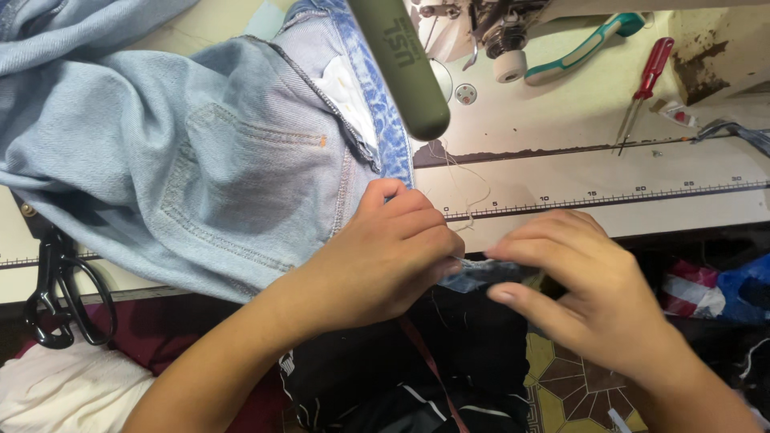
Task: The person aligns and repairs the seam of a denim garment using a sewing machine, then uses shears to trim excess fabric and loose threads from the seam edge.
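Your left hand (385,256) and your right hand (577,281) meet at the front edge of the cream sewing-machine table (577,180). Both are closed, fingertips pinched, on a small strip of blue denim (481,273) that runs between them just off the table's edge. How tightly each thumb presses you cannot tell, since the fingers hide the underside.

Just left of the grip, touching your left knuckles, lies the pale blue denim garment with a stitched back pocket (208,168), spread over the table. Its darker blue waistband (385,104) runs up and away from your left thumb. A loose pale thread (473,192) curls on the table just above the grip.

Beyond the grip, a printed ruler strip (609,199) runs along the table. Farther up stand the metal sewing-machine head (497,32) and an olive-green cylindrical handle (405,68). Up and to the right of your right hand lie a teal-handled tool (577,48) and a red-handled seam tool (646,80), well apart from the grip.

Far left of the grip, a pair of black-handled scissors (60,297) hangs at the table's edge. Below the grip lies dark cloth (385,377), and to its right a heap of red, white and blue fabric (722,293); you cannot tell whether any bin holds it.
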